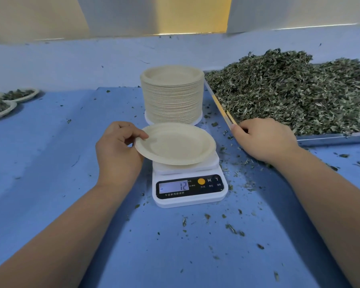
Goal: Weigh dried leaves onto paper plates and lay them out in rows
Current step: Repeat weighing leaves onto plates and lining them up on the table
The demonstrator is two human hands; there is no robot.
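Observation:
My left hand (117, 149) pinches the left rim of an empty paper plate (175, 143) that lies tilted over the platform of a white kitchen scale (189, 183). The scale's display reads 12. Behind it stands a tall stack of paper plates (172, 94). My right hand (264, 139) rests with curled fingers at the near left corner of a metal tray (330, 137) heaped with dried green leaves (289, 90). Whether it holds leaves is hidden from me.
Filled paper plates (2, 102) lie at the far left on the blue table cover (50, 163). Loose leaf bits are scattered around the scale and in front of the tray. A pale wall rises behind the table.

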